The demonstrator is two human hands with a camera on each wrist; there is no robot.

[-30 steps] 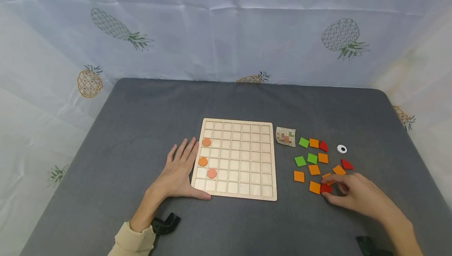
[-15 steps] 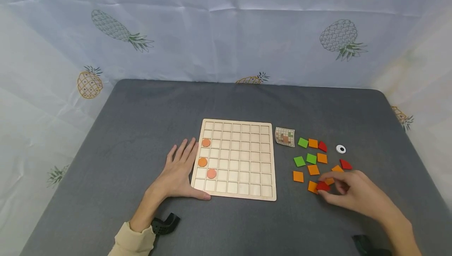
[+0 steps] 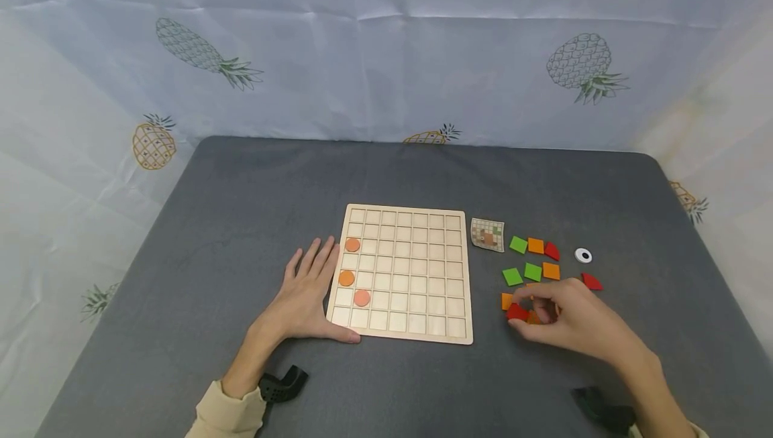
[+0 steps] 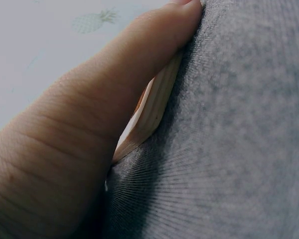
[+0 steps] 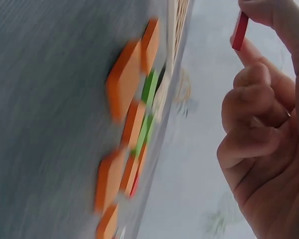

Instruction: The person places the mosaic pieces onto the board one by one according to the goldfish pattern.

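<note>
R hand (image 3: 576,314) + red pc (image 3: 517,312) moved twd grid board (image 3: 401,266) since prev frame, now off tabletop (image 3: 398,388), R of board & apart from it; grip nearly closed, thumb & fingertip pinching pc. L hand (image 3: 308,294) spread wide along board's L edge, thumb at near edge, nothing gripped. Orange tiles (image 3: 551,271), green tiles (image 3: 512,277) R of board, card (image 3: 486,235) just off R edge, discs (image 3: 346,278) in its L cols.

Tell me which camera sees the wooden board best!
The head view: the wooden board shows nearly whole there. The left wrist view shows only part near a corner; the right wrist view, just a thin strip.
</note>
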